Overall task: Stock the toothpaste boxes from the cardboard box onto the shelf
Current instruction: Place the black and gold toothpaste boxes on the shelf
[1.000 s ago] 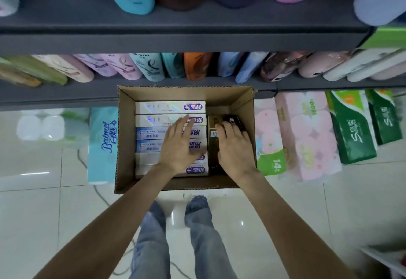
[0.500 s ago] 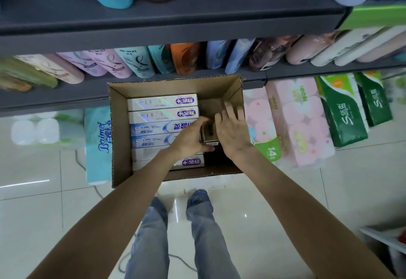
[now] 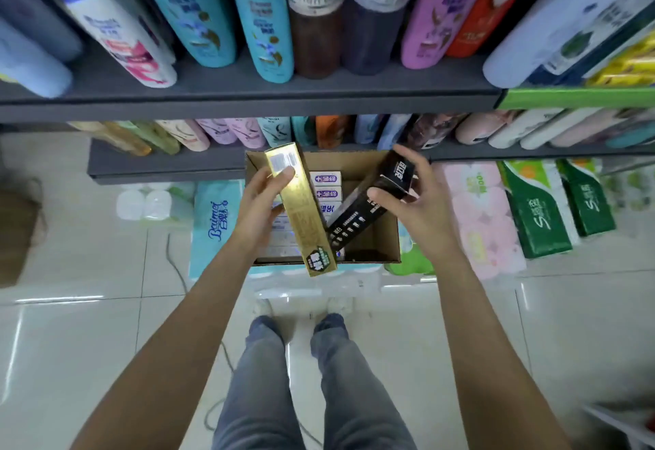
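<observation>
**Two boxes lifted clear**

While half a second ago both hands were down inside, the left hand (image 3: 260, 207) fingers (image 3: 284, 174) now grasp one long gold toothpaste box (image 3: 301, 212), the right hand (image 3: 411, 201) one long black toothpaste box (image 3: 368, 208), above the open brown cardboard box (image 3: 388, 237); shelving comes next. About four white toothpaste boxes (image 3: 326, 187) show inside.

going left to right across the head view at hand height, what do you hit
blue tissue pack → left hand → gold toothpaste box → black toothpaste box → right hand → pink tissue rolls → green tissue packs
</observation>
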A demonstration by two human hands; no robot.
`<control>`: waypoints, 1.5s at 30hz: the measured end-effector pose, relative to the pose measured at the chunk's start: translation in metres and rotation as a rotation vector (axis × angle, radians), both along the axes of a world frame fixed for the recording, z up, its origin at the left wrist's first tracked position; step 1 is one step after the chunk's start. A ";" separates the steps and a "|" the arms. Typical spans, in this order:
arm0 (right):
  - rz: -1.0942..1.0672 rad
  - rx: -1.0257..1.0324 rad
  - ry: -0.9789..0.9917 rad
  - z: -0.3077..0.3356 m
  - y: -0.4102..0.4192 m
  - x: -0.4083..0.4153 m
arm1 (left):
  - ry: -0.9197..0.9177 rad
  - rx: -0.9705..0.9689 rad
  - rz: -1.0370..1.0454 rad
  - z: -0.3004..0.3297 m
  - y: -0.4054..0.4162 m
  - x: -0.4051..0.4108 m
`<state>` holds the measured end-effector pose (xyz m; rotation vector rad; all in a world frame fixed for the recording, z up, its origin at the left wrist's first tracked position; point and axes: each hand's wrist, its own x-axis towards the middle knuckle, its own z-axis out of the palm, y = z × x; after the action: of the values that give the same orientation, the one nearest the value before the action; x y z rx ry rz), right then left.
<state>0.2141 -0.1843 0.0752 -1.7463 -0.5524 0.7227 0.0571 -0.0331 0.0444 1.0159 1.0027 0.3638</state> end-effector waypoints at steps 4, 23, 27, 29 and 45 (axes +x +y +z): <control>-0.296 0.298 0.443 0.034 0.014 -0.021 | -0.065 -0.228 0.131 0.052 0.003 -0.028; 0.088 0.331 0.204 0.189 0.188 -0.172 | 0.010 0.792 -0.364 0.239 0.187 -0.196; 0.046 0.405 0.084 0.244 0.255 -0.201 | 0.007 1.098 -0.455 0.312 0.259 -0.234; 0.022 0.417 0.052 0.269 0.281 -0.211 | -0.014 1.145 -0.329 0.339 0.291 -0.246; 0.088 0.431 -0.017 0.331 0.366 -0.225 | -0.339 0.818 0.199 0.351 0.370 -0.229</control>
<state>-0.0106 0.1821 0.4061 -1.3351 -0.7405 0.5971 -0.1717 0.3372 0.3958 1.5156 0.6380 1.1330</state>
